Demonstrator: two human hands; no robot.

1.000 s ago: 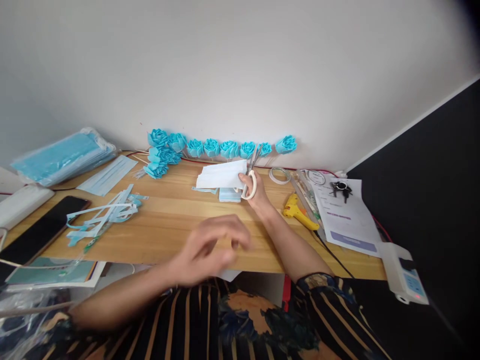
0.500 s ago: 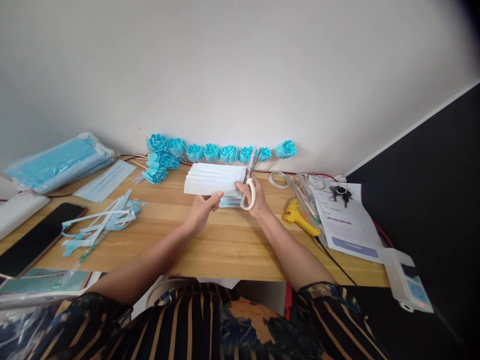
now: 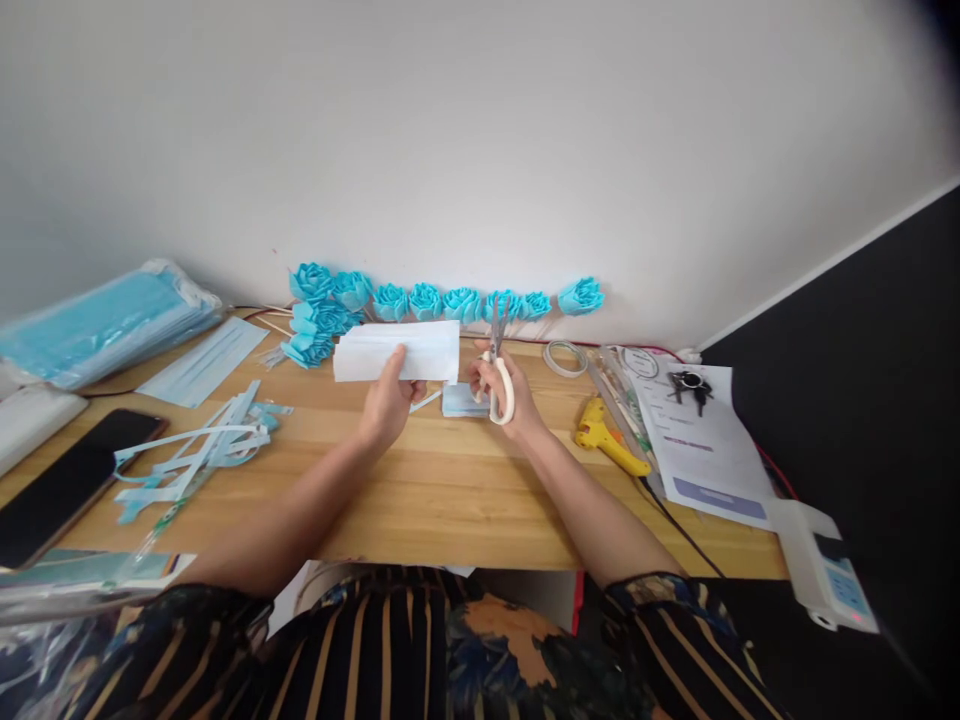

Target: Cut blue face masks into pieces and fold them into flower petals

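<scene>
While our dark, gold-striped sleeves [image 3: 652,595] showed nearest, the smooth, wood-grained tabletop [image 3: 450,490] spread beyond them, with limp, tangled pale-blue strips [image 3: 210,450] on our left and a yellow plastic glue gun [image 3: 604,438] on our right. Farther in, our left hand [image 3: 386,405] pinched a flat, pleated white face mask [image 3: 375,360] between thumb and fingers, held up over the wood. Our right hand [image 3: 517,400] was curled round the looped white handles of metal-bladed scissors [image 3: 501,370], their points upward and slightly parted. A light-blue mask piece [image 3: 461,401] lay on the wood between our hands. Bright-blue, ruffled roses [image 3: 461,304] lined the pale wall [image 3: 480,140]. The mask hid most of our left fingers, and we could not tell how our right fingers sat in the loops. The left edge cut off the black phone [image 3: 75,485] and the plastic-wrapped mask pack [image 3: 105,320].
</scene>
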